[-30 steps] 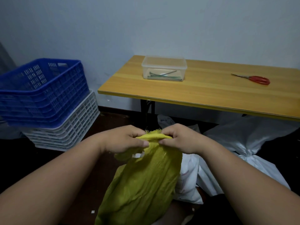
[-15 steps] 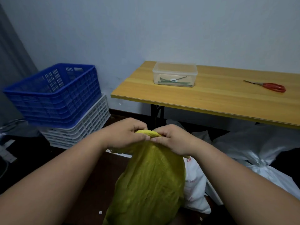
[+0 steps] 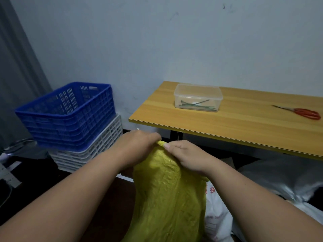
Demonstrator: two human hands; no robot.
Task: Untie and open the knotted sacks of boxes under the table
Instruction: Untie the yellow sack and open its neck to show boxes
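A yellow woven sack (image 3: 166, 194) stands in front of me, in front of the wooden table (image 3: 244, 130). My left hand (image 3: 138, 147) grips the sack's top from the left, fingers curled over the gathered mouth. My right hand (image 3: 187, 154) pinches the same top edge from the right, thumb against the fabric. Both hands almost touch at the sack's peak. White sacks (image 3: 283, 179) lie on the floor under the table at the right, one with a tied neck. A white printed bag (image 3: 216, 215) leans beside the yellow sack.
A blue crate (image 3: 70, 116) sits on stacked white crates (image 3: 90, 154) against the wall at the left. On the table stand a clear plastic box (image 3: 198, 97) holding green ties and red-handled scissors (image 3: 304, 112). A grey curtain (image 3: 15, 75) hangs at far left.
My view has risen and swung left, so the table and crates sit lower and further right. Both hands still hold the yellow sack's top, and the frayed yellow fringe seen earlier is now hidden.
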